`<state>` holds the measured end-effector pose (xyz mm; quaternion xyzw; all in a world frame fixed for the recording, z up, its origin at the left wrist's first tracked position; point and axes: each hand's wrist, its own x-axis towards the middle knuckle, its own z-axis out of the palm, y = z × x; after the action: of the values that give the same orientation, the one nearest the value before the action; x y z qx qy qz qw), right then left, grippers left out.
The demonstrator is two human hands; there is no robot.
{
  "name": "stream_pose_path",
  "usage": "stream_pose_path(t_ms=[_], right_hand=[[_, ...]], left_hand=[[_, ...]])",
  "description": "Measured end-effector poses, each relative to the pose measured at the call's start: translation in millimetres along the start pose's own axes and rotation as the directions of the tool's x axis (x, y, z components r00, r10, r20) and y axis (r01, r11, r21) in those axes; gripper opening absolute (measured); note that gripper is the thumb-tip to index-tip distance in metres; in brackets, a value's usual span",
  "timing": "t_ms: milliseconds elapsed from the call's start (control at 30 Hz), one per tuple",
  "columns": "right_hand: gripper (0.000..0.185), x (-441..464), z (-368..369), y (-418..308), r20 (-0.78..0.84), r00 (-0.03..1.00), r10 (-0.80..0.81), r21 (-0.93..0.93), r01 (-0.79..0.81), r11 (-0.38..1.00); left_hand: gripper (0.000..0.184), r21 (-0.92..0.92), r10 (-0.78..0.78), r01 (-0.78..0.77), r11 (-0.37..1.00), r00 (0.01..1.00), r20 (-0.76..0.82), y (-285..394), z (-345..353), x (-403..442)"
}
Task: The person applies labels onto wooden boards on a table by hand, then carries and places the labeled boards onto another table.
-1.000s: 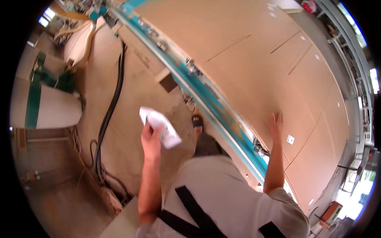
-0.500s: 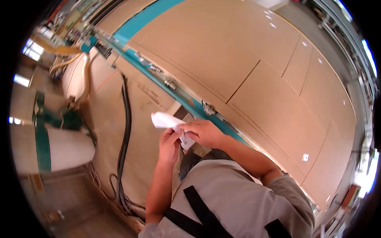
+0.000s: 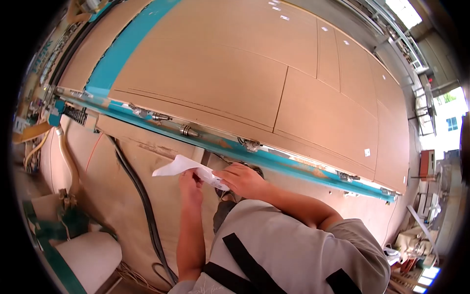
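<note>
Between my hands, in front of my waist, is a curled white paper strip (image 3: 177, 165) with some dark print near its right end. My left hand (image 3: 191, 185) pinches it from below near the middle, the free end sticking out to the left. Fingers of my right hand (image 3: 244, 179) are closed over the right end and hide part of it. Beyond my hands lies a large brown board (image 3: 205, 73), cut by thin lines into several panels, with small white labels (image 3: 367, 152) stuck on it.
The board rests on a machine bed with a turquoise edge (image 3: 289, 160), fitted with metal clamps (image 3: 187, 131). Black cables (image 3: 142, 196) run along the floor at left. A white bag with green trim (image 3: 90, 259) stands lower left; a red-brown box (image 3: 427, 164) is far right.
My view has turned, so the board and machine edge appear more level and further left. The paper strip has spread out more to the left, with my hands further apart.
</note>
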<state>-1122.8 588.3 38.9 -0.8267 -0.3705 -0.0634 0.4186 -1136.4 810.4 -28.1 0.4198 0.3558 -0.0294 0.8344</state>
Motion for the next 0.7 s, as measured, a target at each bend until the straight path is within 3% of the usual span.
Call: stream_pose_path(t_ms=[67, 167, 233, 333, 400, 533, 600, 667, 700], right_hand=[[0.029, -1, 11, 11, 0.062, 0.997, -0.033, -0.087, 0.039, 0.995], [0.027, 9, 6, 2, 0.087, 0.995, -0.055, -0.081, 0.062, 0.995], [0.025, 13, 8, -1, 0.026, 0.999, -0.04, -0.11, 0.042, 0.993], [0.025, 12, 10, 2, -0.068, 0.998, 0.008, -0.151, -0.018, 0.988], [0.027, 12, 3, 6, -0.035, 0.999, -0.039, -0.183, 0.032, 0.983], [0.031, 9, -4, 16, -0.049, 0.998, -0.026, -0.142, 0.019, 0.99], [0.025, 9, -5, 23, -0.041, 0.999, 0.0, -0.126, -0.005, 0.992], [0.016, 10, -7, 27, -0.111, 0.989, 0.097, 0.206, -0.072, 0.976], [0.004, 13, -14, 27, -0.147, 0.966, 0.211, 0.39, -0.139, 0.91]], left_hand=[[0.003, -0.015, -0.061, 0.06, 0.998, 0.998, -0.031, 8, -9, 10], [0.004, 0.083, -0.109, 0.097, 0.992, 0.982, 0.157, 22, -14, 24], [0.005, 0.146, -0.12, 0.107, 0.984, 0.989, 0.087, 32, 10, 21], [0.006, 0.156, -0.038, 0.02, 0.987, 0.993, 0.115, 43, 40, 14], [0.006, 0.205, -0.067, 0.036, 0.978, 0.987, 0.145, 37, 41, 34], [0.008, 0.305, 0.035, -0.074, 0.949, 0.99, 0.134, 28, 49, 58], [0.012, 0.523, 0.067, -0.164, 0.837, 0.978, 0.199, 25, 44, 78], [0.017, 0.561, 0.109, -0.208, 0.801, 0.972, 0.206, 11, 38, 97], [0.018, 0.642, 0.185, -0.327, 0.694, 0.942, 0.28, -5, 18, 120]])
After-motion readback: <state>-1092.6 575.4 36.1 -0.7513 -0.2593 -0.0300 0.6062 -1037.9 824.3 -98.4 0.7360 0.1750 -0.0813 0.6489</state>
